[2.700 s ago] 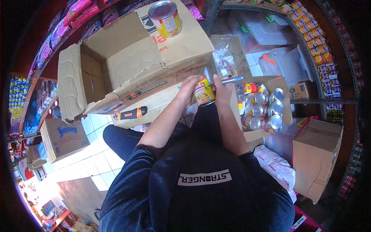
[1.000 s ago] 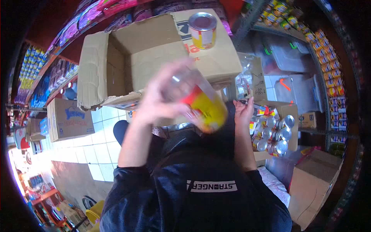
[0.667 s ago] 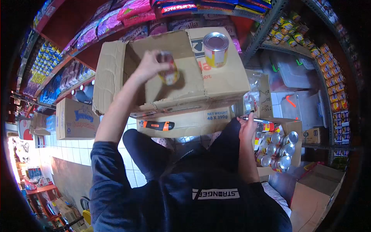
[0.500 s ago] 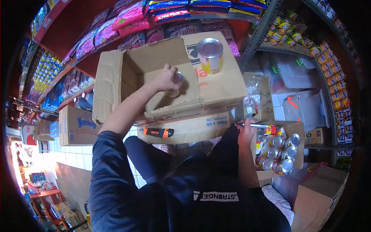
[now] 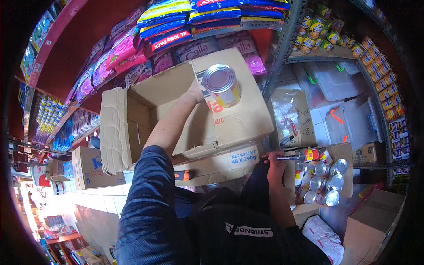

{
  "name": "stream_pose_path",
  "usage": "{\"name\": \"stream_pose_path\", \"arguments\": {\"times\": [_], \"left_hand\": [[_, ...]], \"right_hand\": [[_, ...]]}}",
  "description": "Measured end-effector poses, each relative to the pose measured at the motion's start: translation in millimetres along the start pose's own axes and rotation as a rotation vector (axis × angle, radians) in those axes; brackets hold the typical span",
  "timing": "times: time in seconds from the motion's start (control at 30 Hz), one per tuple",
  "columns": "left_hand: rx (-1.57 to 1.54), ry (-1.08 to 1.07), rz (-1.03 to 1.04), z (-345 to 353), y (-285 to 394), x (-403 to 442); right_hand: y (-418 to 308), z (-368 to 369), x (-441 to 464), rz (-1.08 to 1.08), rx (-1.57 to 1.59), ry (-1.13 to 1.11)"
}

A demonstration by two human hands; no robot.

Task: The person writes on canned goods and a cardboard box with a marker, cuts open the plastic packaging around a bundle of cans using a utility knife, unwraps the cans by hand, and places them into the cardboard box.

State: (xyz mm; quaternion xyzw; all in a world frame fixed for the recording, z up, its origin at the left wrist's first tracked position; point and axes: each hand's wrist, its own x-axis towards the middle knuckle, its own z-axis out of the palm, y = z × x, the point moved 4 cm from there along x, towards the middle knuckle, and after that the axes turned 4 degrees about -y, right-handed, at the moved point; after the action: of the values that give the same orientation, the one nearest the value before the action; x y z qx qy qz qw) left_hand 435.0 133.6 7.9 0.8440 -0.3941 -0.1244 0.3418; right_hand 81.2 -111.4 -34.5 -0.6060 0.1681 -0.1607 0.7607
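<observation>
My left hand reaches into the open cardboard box. Its fingers are hidden beneath the box's right-hand flap, so whether they grip a can is not visible. On that flap stands a large can with a yellow and red label, close above my left hand. My right hand is closed around a slim marker pen, low on the right. Beside it, several cans stand and lean together in another open carton.
An orange and black box cutter lies on the lower carton. A box with clear plastic stands right of the large box. Stocked shelves rise ahead, and plastic bins sit at right.
My left hand, earlier holding a can inside the box, has moved right, under the flap; that can is out of sight. My right hand is lower, still with the marker. The view has shifted.
</observation>
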Motion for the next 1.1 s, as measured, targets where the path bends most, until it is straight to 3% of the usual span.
{"name": "stream_pose_path", "arguments": {"times": [0.07, 0.2, 0.3, 0.4, 0.5, 0.57, 0.63, 0.7, 0.83, 0.93, 1.03, 1.1], "left_hand": [[0.048, 0.041, -0.044, -2.4, 5.1, -10.6], [0.559, 0.246, -0.197, 1.7, -3.0, -34.4], [1.176, -0.064, -0.321, -3.6, 32.1, -38.3], [1.213, 0.158, -0.387, 13.8, 8.4, -38.0], [0.028, 0.331, -0.089, 54.1, -42.9, -11.0], [-0.214, 0.138, -0.034, 44.6, 3.1, -7.1], [-0.275, -0.063, 0.029, 20.2, 53.5, -13.2], [-0.115, -0.183, -0.012, -1.7, 67.5, -17.4], [0.442, -0.218, -0.351, -28.1, 30.8, -22.0], [0.299, -0.002, -0.522, -17.9, 33.1, -42.3], [-0.391, -0.038, -0.542, 28.2, 33.4, -47.7], [-0.805, 0.016, -0.433, 41.8, 42.9, -44.8]], "right_hand": [[3.6, -0.4, -0.4, 0.012, -0.013, -0.022], [-1.4, 2.3, -2.5, 0.007, -0.097, -0.013], [-0.4, 2.2, -3.6, -0.007, -0.096, -0.003], [1.5, 3.4, -5.1, 0.015, -0.076, -0.005], [-8.7, 9.7, -6.1, -0.006, -0.155, -0.002], [-5.6, 8.0, -5.8, -0.028, -0.188, -0.021], [-3.1, 7.0, -5.5, -0.049, -0.220, -0.034], [-3.6, 6.9, -5.4, -0.063, -0.249, -0.042], [-7.9, 10.1, -10.1, -0.062, -0.304, -0.068], [-12.2, 15.4, -11.4, -0.110, -0.317, -0.091], [-3.2, 13.4, -14.3, -0.124, -0.325, -0.104], [-6.3, 14.1, -15.5, -0.097, -0.314, -0.120]]}}
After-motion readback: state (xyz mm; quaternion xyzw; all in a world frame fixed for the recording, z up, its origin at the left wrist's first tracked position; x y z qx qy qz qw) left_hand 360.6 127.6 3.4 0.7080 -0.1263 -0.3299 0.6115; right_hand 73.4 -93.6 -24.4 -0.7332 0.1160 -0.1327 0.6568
